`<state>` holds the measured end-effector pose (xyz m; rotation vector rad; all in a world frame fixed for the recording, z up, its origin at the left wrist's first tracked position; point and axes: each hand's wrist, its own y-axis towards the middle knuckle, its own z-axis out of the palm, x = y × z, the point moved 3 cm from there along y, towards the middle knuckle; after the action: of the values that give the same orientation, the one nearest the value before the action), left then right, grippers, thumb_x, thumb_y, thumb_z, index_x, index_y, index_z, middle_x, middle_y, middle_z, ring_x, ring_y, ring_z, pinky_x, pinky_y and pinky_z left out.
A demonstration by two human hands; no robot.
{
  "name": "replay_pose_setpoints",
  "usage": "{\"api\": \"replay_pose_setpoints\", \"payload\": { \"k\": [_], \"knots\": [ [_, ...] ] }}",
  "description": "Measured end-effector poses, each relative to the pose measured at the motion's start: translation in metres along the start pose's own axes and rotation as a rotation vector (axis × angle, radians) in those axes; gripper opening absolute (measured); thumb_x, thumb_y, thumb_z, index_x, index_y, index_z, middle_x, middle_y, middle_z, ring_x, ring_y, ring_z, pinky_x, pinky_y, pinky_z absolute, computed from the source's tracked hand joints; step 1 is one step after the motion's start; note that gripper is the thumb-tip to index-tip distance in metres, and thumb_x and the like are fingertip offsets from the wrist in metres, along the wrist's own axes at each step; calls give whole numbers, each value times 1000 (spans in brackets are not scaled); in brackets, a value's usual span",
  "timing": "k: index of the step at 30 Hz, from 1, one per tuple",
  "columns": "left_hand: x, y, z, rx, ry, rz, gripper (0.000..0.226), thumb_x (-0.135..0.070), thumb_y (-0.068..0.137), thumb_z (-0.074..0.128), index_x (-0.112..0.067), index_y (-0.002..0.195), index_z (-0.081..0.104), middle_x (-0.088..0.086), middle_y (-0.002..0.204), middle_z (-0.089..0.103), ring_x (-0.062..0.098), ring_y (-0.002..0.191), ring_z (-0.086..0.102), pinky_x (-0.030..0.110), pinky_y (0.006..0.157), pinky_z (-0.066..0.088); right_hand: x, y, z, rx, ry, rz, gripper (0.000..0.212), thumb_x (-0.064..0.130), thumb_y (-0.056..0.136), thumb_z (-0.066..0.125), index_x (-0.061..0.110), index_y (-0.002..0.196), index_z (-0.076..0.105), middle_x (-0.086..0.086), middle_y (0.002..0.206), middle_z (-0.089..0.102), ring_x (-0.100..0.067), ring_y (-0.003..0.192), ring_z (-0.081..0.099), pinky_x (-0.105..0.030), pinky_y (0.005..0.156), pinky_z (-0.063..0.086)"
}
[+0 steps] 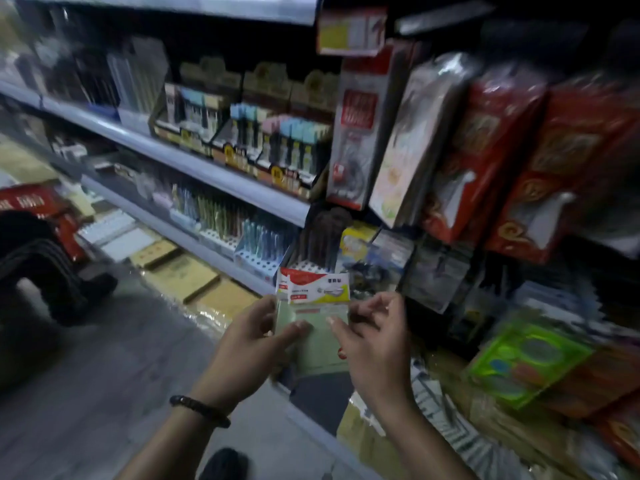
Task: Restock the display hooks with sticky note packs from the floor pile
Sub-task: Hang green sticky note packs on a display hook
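Observation:
I hold a pack of pale green sticky notes (317, 336) with a red, white and yellow header card in front of the shelving. My left hand (252, 344) grips its left edge, thumb across the front. On the right edge, my right hand (375, 341) pinches the pack between thumb and fingers. The pack stands upright, its header just below a dark rack of hanging goods (377, 258). The frame is blurred and no bare hook can be made out. The floor pile is not in sight.
Shelves of pens and correction tape (242, 140) run off to the left. Red boxed goods (519, 161) and bagged items hang at the upper right. Flat cartons (187, 275) lie on the floor by the shelf base. A dark stool (45, 268) stands at left.

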<state>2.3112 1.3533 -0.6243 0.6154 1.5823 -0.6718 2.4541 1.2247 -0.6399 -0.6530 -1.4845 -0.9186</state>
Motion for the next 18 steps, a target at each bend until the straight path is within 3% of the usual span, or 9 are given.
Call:
{"api": "replay_pose_setpoints", "payload": {
  "k": [2,6,9,12,18],
  "knots": [
    [-38,-8,8,-3,10,71,25,-16,98,74,-22,123,72,1,114,81,23,104,79,48,81,66,40,3,-14,20,-74,-128,35,16,85,87,30,95,57,0,82,63,-20,63,63,-47,55,52],
    [-114,-16,27,53,-14,202,27,-11,94,74,-16,120,73,2,112,82,21,102,80,31,74,65,114,16,-42,65,-143,-229,30,12,94,80,38,108,76,7,87,76,-24,72,71,-56,62,62],
    [-168,-13,40,99,-34,297,31,-8,91,76,-13,121,72,2,114,82,19,106,79,32,79,65,167,28,-63,43,-125,-304,32,5,98,74,33,113,82,12,102,80,-21,83,77,-49,63,66],
    [-216,-5,53,124,-9,415,32,-20,90,76,-15,121,72,-1,117,81,18,109,77,35,86,65,214,44,-79,11,-154,-394,31,7,99,75,29,119,82,18,113,78,-11,101,77,-43,78,67],
    [-297,20,58,112,0,643,31,-29,92,70,-12,118,75,-2,117,81,17,113,76,31,91,61,293,78,-89,-138,-136,-583,31,2,95,76,27,111,84,16,111,77,-8,100,76,-46,86,65]
  ]
}}
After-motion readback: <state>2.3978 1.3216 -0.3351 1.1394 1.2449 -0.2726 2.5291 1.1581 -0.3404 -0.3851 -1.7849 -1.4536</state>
